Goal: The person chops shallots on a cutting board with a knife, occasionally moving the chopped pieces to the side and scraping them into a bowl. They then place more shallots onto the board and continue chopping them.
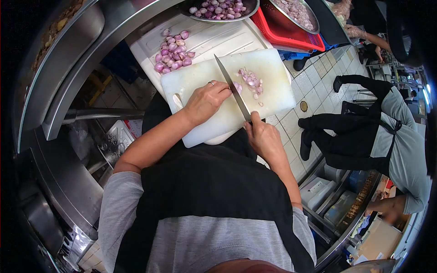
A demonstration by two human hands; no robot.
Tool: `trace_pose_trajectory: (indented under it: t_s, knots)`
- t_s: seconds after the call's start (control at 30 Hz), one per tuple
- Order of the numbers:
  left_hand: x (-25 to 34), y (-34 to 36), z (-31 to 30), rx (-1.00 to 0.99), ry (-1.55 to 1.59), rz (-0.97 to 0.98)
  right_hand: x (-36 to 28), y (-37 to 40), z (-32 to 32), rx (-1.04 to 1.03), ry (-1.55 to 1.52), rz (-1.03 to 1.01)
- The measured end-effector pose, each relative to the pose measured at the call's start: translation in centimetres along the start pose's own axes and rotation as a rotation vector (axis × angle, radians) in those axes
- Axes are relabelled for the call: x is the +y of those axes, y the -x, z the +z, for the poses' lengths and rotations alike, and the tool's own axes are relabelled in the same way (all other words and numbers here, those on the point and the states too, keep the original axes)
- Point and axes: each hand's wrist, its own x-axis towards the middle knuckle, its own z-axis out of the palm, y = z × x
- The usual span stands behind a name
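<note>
My right hand (264, 136) is wrapped round the handle of a long knife (233, 89), whose blade lies across a white cutting board (205, 123). My left hand (208, 101), with a ring on one finger, has its fingers bent together beside the blade; what they hold is mostly hidden, with a bit of shallot showing at the blade. Sliced shallots (251, 82) lie on the board to the right of the knife. A pile of whole peeled shallots (173, 52) rests on the white tray (218, 36) behind the board.
A metal bowl of shallots (217, 10) stands at the back. Right of it, a colander of pale pieces (296, 13) sits over a red basket (268, 34). Another person (387, 123) is on the right, and a gloved hand (355, 32) shows at upper right.
</note>
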Motion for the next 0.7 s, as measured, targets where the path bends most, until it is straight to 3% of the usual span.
trace_pose_trajectory:
  t_s: [0.2,0.4,0.53,0.7]
  knots:
    - [0.1,0.2,0.1,0.037,-0.006,0.021,0.3,-2.8,1.1,0.037,-0.044,-0.054]
    - [0.0,0.1,0.1,0.020,-0.013,0.004,-0.4,0.9,-1.5,-0.072,0.037,0.011]
    - [0.0,0.0,0.1,0.040,-0.008,0.024,-0.3,-1.1,0.6,-0.042,-0.004,0.010]
    - [0.1,0.1,0.1,0.048,0.007,0.010,0.1,-2.4,0.6,0.032,0.015,-0.123]
